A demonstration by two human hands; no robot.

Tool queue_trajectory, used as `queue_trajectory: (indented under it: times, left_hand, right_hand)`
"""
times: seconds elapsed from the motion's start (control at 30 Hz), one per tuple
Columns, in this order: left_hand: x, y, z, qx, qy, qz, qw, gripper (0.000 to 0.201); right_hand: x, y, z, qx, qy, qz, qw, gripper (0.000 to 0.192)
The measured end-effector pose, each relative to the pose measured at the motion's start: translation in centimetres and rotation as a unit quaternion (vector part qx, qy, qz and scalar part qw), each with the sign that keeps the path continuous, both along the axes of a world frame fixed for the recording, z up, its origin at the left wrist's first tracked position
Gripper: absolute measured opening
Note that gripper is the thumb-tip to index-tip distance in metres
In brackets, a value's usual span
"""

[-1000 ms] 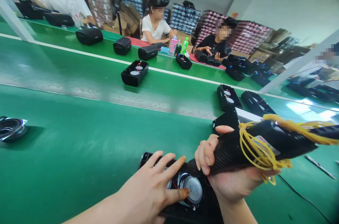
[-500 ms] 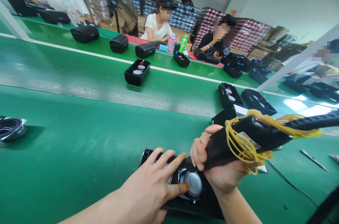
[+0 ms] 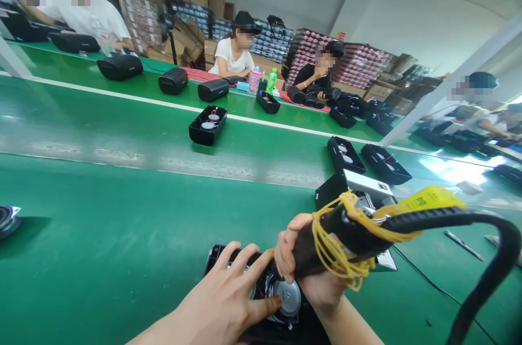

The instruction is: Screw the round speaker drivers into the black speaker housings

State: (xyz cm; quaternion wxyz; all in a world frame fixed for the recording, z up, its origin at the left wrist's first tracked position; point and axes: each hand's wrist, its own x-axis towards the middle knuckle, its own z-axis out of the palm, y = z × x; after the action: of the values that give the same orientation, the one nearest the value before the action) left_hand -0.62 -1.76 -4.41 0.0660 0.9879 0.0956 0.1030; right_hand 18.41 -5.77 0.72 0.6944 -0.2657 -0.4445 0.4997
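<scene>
- Factory line: long green belt, matte and smooth, pale worn strip along the middle; cardboard boxes and stacked cartons along the back wall.
- Black speaker housing lies open side up on the near belt edge, bottom centre. Round silver driver magnet shows inside with thin red wire beside it; housing's lower part cut off by the frame.
- Left hand flat on the housing, fingers spread, thumb tip touching the magnet; grasps nothing.
- Right hand wrapped tight around a black powered driver, textured grip, nose pointing down into the housing. Tip hidden behind the fingers.
- Yellow rubber bands looped in a tangle round the tool body; yellow tag and thick black hose arc off right.
- Black box with white top just behind the tool, partly hidden.
- More open black housings further up the belt; closed ones beyond.
- Seated people across the line, small, details hard to make out.
</scene>
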Motion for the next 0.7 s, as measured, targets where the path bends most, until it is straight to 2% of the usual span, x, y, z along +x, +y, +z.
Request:
queue_trajectory:
  times: [0.07, 0.17, 0.23, 0.3, 0.4, 0.5, 0.6, 0.7]
  left_hand:
    - [0.0, 0.0, -0.9, 0.038, -0.034, 0.001, 0.999, 0.067]
    - [0.1, 0.0, -2.0, 0.117, -0.123, 0.035, 0.985, 0.051]
    - [0.2, 0.3, -2.2, 0.156, -0.165, 0.037, 0.973, 0.05]
    - [0.1, 0.7, -2.1, 0.181, -0.18, 0.017, 0.967, 0.045]
    - [-0.2, 1.2, -2.3, 0.196, -0.184, -0.003, 0.963, 0.037]
    - [-0.2, 1.3, -3.3, 0.194, -0.182, -0.002, 0.964, 0.034]
    - [0.4, 1.2, -4.3, 0.197, -0.186, -0.002, 0.963, 0.037]
    - [1.3, 1.0, -4.5, 0.203, -0.195, -0.004, 0.96, 0.037]
  right_hand:
    - [-0.3, 0.0, -0.2, -0.002, 0.003, 0.004, 1.0, 0.052]
    - [-0.4, -0.1, -0.3, 0.004, -0.003, -0.014, 1.0, 0.063]
    - [0.1, -0.4, 0.4, 0.019, 0.0, -0.058, 0.998, 0.071]
    - [1.4, -1.1, 2.0, 0.051, 0.002, -0.144, 0.988, 0.07]
    - [4.9, -2.9, 5.2, 0.114, -0.03, -0.3, 0.947, 0.065]
    - [9.5, -4.7, 7.7, 0.13, -0.099, -0.398, 0.903, 0.072]
    - [13.3, -5.4, 8.4, 0.123, -0.123, -0.467, 0.867, 0.079]
    - [15.0, -4.9, 7.9, 0.092, -0.131, -0.493, 0.855, 0.082]
